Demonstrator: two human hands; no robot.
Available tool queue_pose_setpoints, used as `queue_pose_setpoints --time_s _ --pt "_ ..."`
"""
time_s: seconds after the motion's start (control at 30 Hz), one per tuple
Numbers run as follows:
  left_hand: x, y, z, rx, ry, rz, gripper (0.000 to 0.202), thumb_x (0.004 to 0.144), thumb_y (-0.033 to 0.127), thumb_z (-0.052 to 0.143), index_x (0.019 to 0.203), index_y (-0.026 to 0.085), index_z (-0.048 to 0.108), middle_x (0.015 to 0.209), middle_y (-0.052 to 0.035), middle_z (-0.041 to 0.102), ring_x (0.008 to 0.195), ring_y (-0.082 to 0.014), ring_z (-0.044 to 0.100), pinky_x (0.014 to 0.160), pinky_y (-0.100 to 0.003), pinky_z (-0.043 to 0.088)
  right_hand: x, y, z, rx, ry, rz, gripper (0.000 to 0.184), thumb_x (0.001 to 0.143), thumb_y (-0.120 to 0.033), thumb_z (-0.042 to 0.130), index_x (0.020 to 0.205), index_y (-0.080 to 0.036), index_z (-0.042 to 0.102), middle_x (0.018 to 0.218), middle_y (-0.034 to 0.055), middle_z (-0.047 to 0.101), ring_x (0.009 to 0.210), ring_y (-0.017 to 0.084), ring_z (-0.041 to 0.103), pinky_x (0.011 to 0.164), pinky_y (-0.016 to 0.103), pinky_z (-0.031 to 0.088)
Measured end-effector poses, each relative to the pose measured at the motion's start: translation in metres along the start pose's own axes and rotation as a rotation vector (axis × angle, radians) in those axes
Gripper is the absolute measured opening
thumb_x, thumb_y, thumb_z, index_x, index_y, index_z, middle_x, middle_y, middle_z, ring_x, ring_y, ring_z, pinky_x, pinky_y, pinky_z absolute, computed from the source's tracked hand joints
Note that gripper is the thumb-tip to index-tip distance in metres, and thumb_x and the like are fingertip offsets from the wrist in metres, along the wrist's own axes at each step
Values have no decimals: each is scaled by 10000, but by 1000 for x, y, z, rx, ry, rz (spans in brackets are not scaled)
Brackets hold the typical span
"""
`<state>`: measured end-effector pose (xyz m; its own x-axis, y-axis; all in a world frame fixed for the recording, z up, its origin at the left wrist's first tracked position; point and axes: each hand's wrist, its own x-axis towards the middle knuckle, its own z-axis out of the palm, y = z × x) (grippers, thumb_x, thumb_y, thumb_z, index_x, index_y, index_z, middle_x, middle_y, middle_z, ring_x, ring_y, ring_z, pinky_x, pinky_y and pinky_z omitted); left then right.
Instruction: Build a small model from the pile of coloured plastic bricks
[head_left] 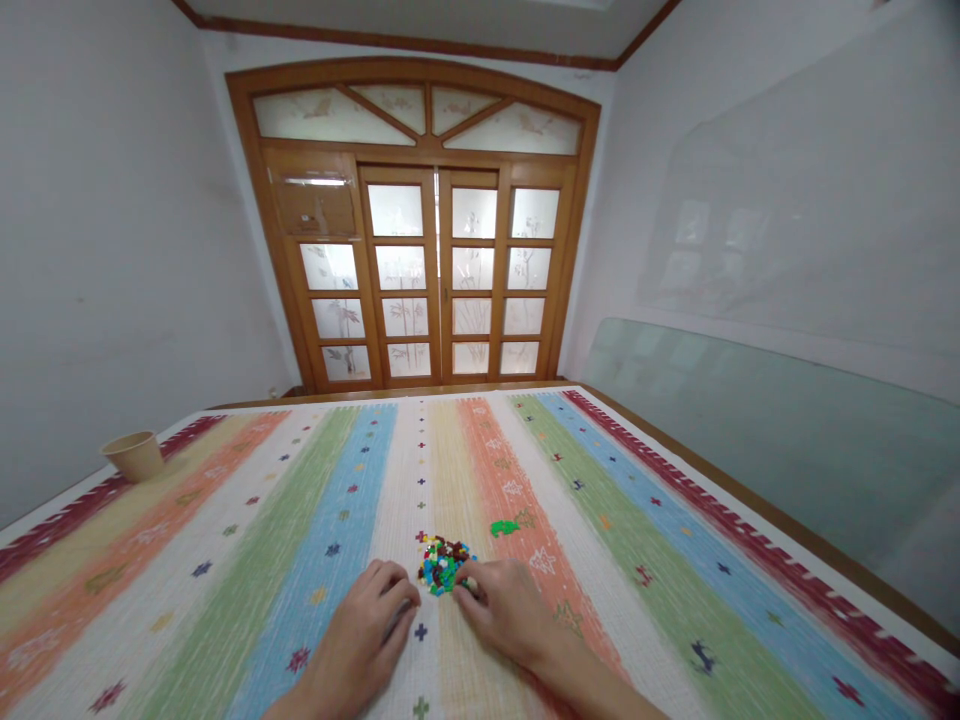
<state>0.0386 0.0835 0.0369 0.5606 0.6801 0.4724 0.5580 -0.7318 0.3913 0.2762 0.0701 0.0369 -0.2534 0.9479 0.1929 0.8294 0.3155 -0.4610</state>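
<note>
A small heap of tiny coloured pieces (pixel 444 566) lies on the striped tablecloth (pixel 300 560); green, blue, brown, red, yellow and white show in it. Just left of the heap, my left hand (pixel 364 635) rests with its fingers curled inward. Something dark shows between thumb and fingers, too unclear to name. At the heap's right edge, my right hand (pixel 510 612) has thumb and forefinger pinched together; whatever is between them is hidden. Beyond the right hand, a few bright green pieces (pixel 504 527) lie together, apart from the heap.
A tan paper cup (pixel 135 457) stands near the table's far left edge. Past the far edge are wooden doors (pixel 437 270) with glass panes. A pale glass sheet (pixel 750 420) leans on the right wall beside the table.
</note>
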Motion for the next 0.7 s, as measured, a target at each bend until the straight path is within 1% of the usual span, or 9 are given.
queue_pose_setpoints --time_s 0.1,0.23,0.33,0.43,0.53,0.6,0.7 --pt "0 0 0 -1 6 -5 161 969 138 543 927 237 663 979 -60 689 918 -232 673 812 -340 569 1 3 -2 7 20 20 208 952 -261 593 1022 -242 788 887 48 817 807 200 760 703 241 424" --pt "0 0 1 3 4 -10 154 971 137 550 929 237 660 985 -60 688 918 -233 674 817 -344 569 3 11 -2 30 45 42 220 954 -267 594 1069 -238 779 834 45 808 756 191 742 704 247 428" --pt "-1 -2 2 6 -3 -5 150 982 145 545 934 236 655 995 -63 687 923 -233 674 819 -346 567 5 17 -2 28 77 55 216 969 -281 588 1061 -225 774 812 47 794 729 184 721 707 254 427" --pt "-1 -3 2 8 5 2 146 983 153 548 935 236 657 992 -65 689 918 -233 676 815 -347 568 7 21 -5 5 101 69 223 973 -297 586 1065 -223 775 780 44 774 708 184 703 702 261 422" --pt "-1 -2 2 6 11 8 155 979 147 542 928 235 659 979 -64 690 900 -230 678 800 -342 571 8 24 -9 -11 113 82 238 974 -281 569 1073 -231 779 752 35 759 706 187 698 704 264 424" --pt "0 -2 2 1 16 11 161 979 146 538 923 236 659 972 -62 689 897 -228 678 799 -340 574 9 25 -13 -16 110 91 251 977 -270 551 1074 -237 781 765 35 764 728 191 703 711 266 428" --pt "0 -1 1 -5 28 11 162 974 146 543 913 237 661 967 -61 689 893 -225 676 800 -335 576 9 26 -19 -21 95 108 266 980 -268 532 1066 -235 782 855 52 789 815 204 725 740 271 440"
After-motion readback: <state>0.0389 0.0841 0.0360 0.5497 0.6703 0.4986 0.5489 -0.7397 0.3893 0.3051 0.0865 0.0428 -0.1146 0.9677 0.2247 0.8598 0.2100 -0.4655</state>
